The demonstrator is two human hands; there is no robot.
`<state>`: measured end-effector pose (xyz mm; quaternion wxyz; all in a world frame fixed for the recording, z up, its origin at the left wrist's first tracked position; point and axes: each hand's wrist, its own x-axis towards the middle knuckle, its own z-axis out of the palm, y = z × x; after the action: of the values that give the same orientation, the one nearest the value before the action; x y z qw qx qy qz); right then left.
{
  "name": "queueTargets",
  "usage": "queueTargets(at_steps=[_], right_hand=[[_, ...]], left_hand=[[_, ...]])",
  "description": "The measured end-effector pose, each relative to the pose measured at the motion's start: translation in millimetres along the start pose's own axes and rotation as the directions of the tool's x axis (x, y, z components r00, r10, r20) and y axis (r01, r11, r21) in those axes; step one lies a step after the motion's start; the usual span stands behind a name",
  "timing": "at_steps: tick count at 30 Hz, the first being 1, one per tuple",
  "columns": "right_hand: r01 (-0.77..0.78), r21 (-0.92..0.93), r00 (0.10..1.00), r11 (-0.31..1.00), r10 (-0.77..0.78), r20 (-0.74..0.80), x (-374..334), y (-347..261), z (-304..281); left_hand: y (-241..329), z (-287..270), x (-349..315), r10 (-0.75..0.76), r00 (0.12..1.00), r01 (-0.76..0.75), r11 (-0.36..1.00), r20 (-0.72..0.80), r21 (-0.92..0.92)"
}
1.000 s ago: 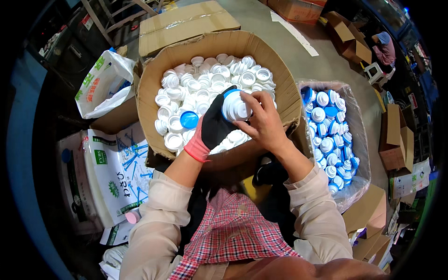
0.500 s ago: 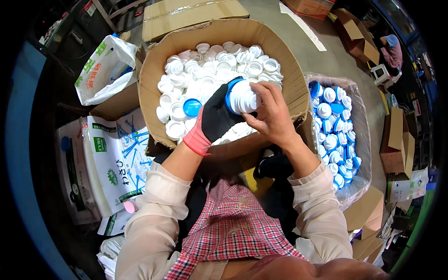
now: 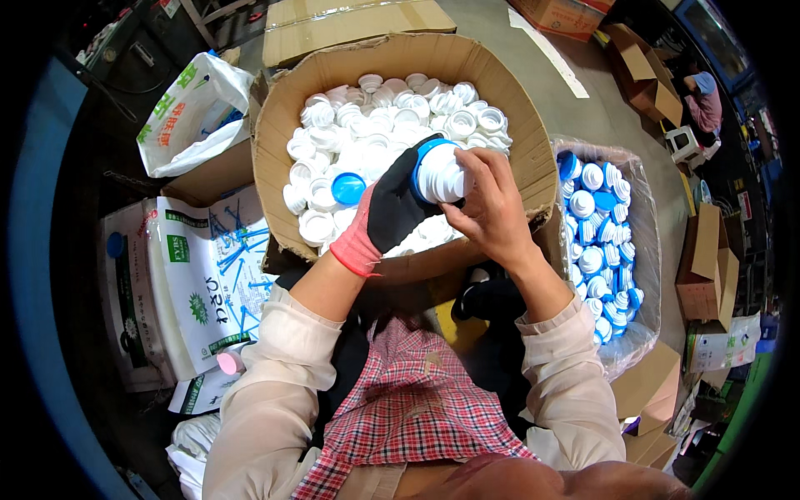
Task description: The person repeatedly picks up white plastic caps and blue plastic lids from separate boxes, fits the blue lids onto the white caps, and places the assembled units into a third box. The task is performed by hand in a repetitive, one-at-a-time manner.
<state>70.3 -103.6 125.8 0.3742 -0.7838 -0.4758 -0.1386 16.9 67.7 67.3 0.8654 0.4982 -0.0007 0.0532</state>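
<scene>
My left hand [image 3: 393, 215], in a black glove with a pink cuff, is closed round a stepped white plastic piece with a blue rim [image 3: 442, 173]. The thumb and fingers of my bare right hand [image 3: 498, 212] grip its white stepped side from the right. Both hands are above a large cardboard box [image 3: 273, 158] filled with white ring-shaped and stepped plastic pieces [image 3: 460, 123]. A round blue cap [image 3: 348, 189] lies on that heap, left of my gloved hand. The glove covers part of the held piece's blue rim.
To the right, a plastic-lined container [image 3: 648, 250] holds many blue-and-white stepped pieces. A white bag [image 3: 192, 117] stands at the left, above printed sacking [image 3: 187, 283] with thin blue rods on it. Open cartons [image 3: 708, 258] and a seated person [image 3: 704, 100] are at far right.
The view has shifted slightly. Both hands still hold the same blue-and-white piece, which is turned a little; my right fingers have shifted slightly on it.
</scene>
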Motion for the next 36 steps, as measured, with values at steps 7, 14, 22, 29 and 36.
queueTargets(at_steps=[7,14,22,29,36], right_hand=[[0.008,-0.038,1.000,0.999,-0.008,-0.016,-2,-1,1],[-0.329,0.599,0.927,0.730,0.372,0.055,-2,15,2],[-0.485,0.628,0.862,0.609,0.454,0.225,-11,31,0],[-0.396,0.503,0.918,0.768,0.334,0.213,-5,28,-10],[-0.614,0.427,0.673,0.664,0.723,-0.157,-116,70,-126]], left_hand=[[19,11,-16,0.366,0.916,-0.399,0.778,0.166,0.485],[32,25,-14,-0.015,0.998,0.014,1.000,0.053,0.020],[15,9,-8,0.011,1.000,-0.007,0.963,-0.015,0.271],[-7,-16,-8,0.022,0.997,0.002,0.946,-0.071,0.323],[3,29,-1,-0.065,0.997,0.048,0.938,0.038,0.344]])
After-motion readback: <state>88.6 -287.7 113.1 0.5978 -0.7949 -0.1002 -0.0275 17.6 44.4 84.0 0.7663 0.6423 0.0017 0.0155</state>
